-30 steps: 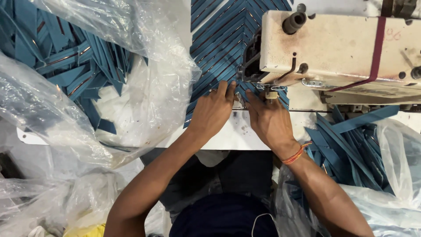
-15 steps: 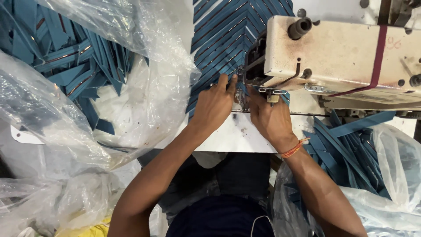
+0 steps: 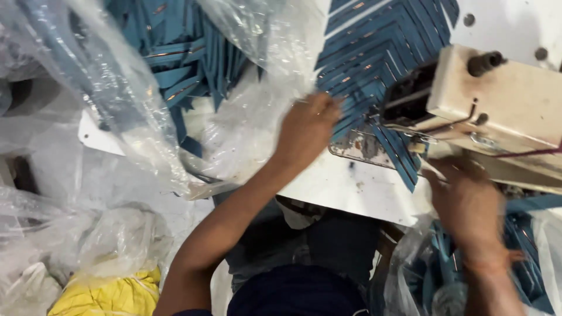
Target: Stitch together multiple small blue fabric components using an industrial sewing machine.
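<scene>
l hand (image 3: 307, 130) on blue strips (image 3: 374, 52), grip unclear | r hand (image 3: 468, 202) blurred, grip unclear

The blue strips (image 3: 380, 52) look like soft, matt cloth. The clear bags (image 3: 246, 117) are thin, shiny plastic (all crinkly). The sewing machine (image 3: 509, 105) is hard, cream painted metal, scuffed and dull. The white table (image 3: 345, 187) looks smooth.

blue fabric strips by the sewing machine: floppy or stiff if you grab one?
Probably floppy: one blue strip drapes limp off the plate under the sewing machine. Likely light and thin, since the pile lies flat and fanned. The left hand touches the pile; the right hand is blurred.
</scene>
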